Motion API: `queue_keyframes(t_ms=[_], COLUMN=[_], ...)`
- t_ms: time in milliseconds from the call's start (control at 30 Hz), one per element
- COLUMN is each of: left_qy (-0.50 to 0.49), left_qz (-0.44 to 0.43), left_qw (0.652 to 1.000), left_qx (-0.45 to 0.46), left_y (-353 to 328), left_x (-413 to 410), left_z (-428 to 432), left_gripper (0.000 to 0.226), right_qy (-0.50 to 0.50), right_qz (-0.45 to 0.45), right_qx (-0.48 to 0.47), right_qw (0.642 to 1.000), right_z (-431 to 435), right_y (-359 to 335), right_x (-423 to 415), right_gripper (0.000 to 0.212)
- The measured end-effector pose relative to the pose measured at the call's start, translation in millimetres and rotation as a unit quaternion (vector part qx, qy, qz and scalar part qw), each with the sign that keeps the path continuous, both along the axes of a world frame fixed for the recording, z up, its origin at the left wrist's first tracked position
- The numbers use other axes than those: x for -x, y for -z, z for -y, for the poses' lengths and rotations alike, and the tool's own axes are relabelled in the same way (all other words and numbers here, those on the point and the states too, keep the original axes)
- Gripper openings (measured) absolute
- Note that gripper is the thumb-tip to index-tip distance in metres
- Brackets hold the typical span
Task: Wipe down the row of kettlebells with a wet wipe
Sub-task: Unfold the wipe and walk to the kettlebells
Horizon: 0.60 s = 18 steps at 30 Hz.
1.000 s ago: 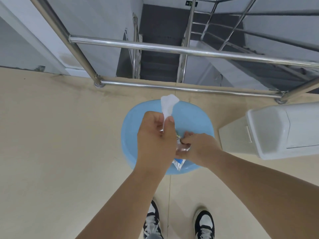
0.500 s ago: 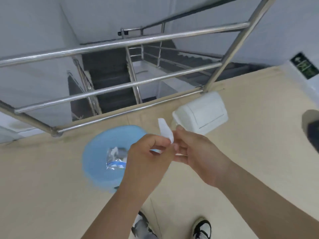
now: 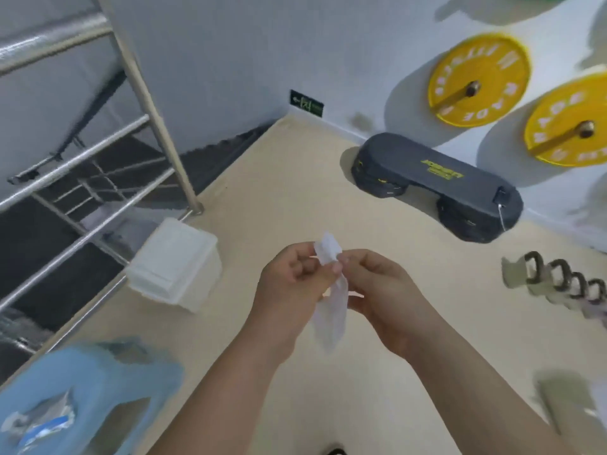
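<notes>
A white wet wipe point(image 3: 330, 310) hangs between both hands at the centre of the head view. My left hand point(image 3: 290, 292) pinches its top edge, and my right hand point(image 3: 384, 290) pinches the same edge from the other side. The wipe's lower part droops down, partly unfolded. The row of kettlebells point(image 3: 565, 285) stands on the floor at the right edge, pale bodies with dark handles, blurred and well to the right of my hands.
A blue stool point(image 3: 108, 382) with an opened wipe packet point(image 3: 39, 421) on it sits at lower left. A white bin point(image 3: 174, 264) stands by the steel stair railing point(image 3: 147, 93). A dark step platform point(image 3: 437, 185) lies against the wall under yellow weight plates point(image 3: 476, 80).
The view has swung right, away from the stairwell toward the wall and kettlebells. The wipe has come further unfolded between both hands; the stool with the packet has dropped to lower left.
</notes>
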<state>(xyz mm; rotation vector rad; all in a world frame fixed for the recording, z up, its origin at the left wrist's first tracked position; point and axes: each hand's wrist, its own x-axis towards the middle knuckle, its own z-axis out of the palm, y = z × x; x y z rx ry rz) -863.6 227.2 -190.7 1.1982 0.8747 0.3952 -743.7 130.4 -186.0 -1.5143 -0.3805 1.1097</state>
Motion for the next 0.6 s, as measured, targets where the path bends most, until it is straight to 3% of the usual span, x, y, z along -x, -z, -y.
queue_keyframes(t_ms=[133, 367, 600], left_qy=[0.087, 0.221, 0.358], left_qz=[0.000, -0.016, 0.003], left_qw=[0.996, 0.974, 0.931], left_qx=[-0.019, -0.051, -0.063], left_y=[-32.1, -58.6, -60.1], left_x=[-116.6, -272.4, -416.2], left_z=[91.5, 196.1, 249.8], left_gripper=[0.007, 0.014, 0.013], right_qy=[0.106, 0.307, 0.382], right_qz=[0.035, 0.070, 0.032], right_qx=[-0.002, -0.004, -0.021], right_qw=[0.994, 0.949, 0.923], right_z=[111.4, 237.1, 307.4], right_y=[-33.5, -52.9, -48.0], right_x=[-95.8, -207.3, -315.4], right_gripper=[0.019, 0.022, 0.021])
